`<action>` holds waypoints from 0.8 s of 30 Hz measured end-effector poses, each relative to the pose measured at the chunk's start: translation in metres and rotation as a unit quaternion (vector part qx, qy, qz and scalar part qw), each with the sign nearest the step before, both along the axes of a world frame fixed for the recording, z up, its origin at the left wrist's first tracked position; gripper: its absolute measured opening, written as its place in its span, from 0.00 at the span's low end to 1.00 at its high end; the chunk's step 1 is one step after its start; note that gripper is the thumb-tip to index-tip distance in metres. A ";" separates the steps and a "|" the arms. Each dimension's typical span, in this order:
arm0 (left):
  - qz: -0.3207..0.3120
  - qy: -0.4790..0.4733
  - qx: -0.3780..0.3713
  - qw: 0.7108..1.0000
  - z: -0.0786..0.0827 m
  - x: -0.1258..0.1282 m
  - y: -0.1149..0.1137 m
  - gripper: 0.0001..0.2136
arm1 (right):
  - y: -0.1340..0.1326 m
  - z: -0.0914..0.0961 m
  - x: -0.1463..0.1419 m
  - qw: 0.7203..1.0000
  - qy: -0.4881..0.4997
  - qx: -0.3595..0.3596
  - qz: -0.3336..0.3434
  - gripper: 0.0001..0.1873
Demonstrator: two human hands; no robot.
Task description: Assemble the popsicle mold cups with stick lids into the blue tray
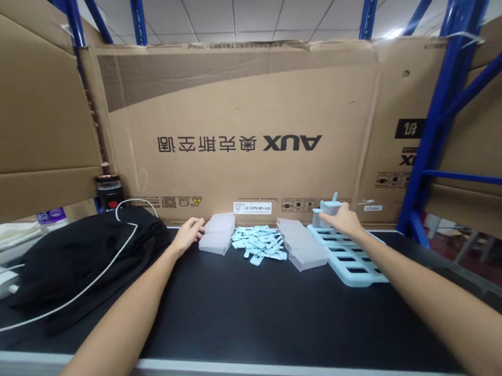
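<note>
At the left of the work area, my left hand [188, 235] rests beside a stack of translucent plastic boxes [218, 232], fingers stretched out and fingertips at its edge. My right hand [344, 222] is closed around a pale blue cup-like piece [329, 206] with a small upright tab, above the far end of a light blue slotted rack [346, 260]. The hand partly hides this piece. Between the hands lies a heap of small light blue plastic strips [259, 242]. A second group of translucent boxes [302, 245] stands against the rack's left side.
A black table [253, 316] carries everything. Black cloth [89, 257] with a white cable [102, 278] across it lies at left, near white plugs [4, 280] and a dark jar [110, 191]. A cardboard panel [227, 102] closes the back; blue posts [433, 99] stand right.
</note>
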State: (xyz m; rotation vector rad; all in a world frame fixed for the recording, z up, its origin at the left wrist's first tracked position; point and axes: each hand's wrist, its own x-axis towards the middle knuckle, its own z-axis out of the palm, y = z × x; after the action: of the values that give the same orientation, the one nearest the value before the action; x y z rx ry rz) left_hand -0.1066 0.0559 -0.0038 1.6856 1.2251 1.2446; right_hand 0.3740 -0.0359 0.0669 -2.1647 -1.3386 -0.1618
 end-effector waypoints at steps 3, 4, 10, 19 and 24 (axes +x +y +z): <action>0.000 -0.001 0.001 1.000 0.000 -0.001 0.001 0.24 | -0.005 0.031 -0.007 0.999 -0.027 -0.008 0.045 0.32; 0.001 0.001 0.001 1.000 -0.001 -0.001 0.002 0.24 | -0.007 0.041 -0.013 0.996 -0.056 -0.017 0.065 0.28; 0.003 0.016 -0.006 1.000 -0.002 -0.003 0.005 0.24 | -0.010 0.068 -0.082 0.906 -0.330 -0.166 0.208 0.23; -0.005 0.009 -0.002 1.000 -0.002 -0.001 0.004 0.23 | -0.007 0.061 -0.129 0.877 -0.344 -0.183 0.281 0.35; -0.001 0.017 0.006 1.000 -0.001 0.000 0.001 0.23 | -0.007 0.058 -0.133 0.853 -0.385 -0.202 0.290 0.36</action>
State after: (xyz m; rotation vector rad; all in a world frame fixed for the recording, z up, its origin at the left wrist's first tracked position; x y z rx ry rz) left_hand -0.1069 0.0568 -0.0052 1.7219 1.2385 1.2297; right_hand 0.2414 -0.0433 0.1245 -1.9426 -2.6304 -0.5959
